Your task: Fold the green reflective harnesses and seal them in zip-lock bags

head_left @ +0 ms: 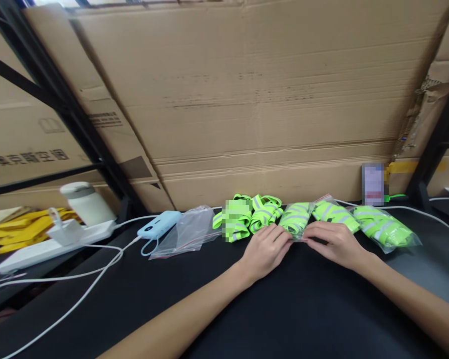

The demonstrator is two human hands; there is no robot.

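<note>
Centrally, on a black tabletop [292,309] backed by cardboard sheets [262,99], left hand [264,252] and right hand [336,244] each pinch the near edge of a bagged green strap [296,218]. Power strip [52,244] far left.

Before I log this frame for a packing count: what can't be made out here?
- Head view: a blurred patch covers part of the loose neon-green reflective bands.
- A blurred patch hides the small upright object by the cardboard wall.
- Left hand and right hand cover the near edge of the clear bag of green bands; finger contact is unclear.
</note>
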